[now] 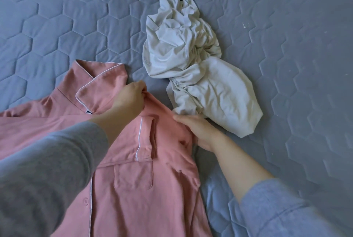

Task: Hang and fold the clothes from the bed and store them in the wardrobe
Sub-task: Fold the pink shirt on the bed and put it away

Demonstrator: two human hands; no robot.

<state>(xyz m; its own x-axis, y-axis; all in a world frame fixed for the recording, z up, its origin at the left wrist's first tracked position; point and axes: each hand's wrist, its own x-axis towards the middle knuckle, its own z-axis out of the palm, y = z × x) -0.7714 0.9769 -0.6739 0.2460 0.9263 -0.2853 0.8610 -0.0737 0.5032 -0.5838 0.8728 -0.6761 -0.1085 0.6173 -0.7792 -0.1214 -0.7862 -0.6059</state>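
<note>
A pink pyjama shirt (133, 189) with white piping lies front up on the bed, its collar toward the far side and a sleeve folded across the chest. My left hand (129, 97) pinches the shirt's shoulder fabric beside the collar. My right hand (198, 131) grips the shirt's right edge, fingers curled under the fold. Just beyond my right hand lies a crumpled white garment (191, 61), untouched by either hand.
A grey-blue quilted bedcover (286, 65) with a hexagon pattern spreads under everything. My grey sleeves fill the lower left and lower right corners. No wardrobe or hanger is in view.
</note>
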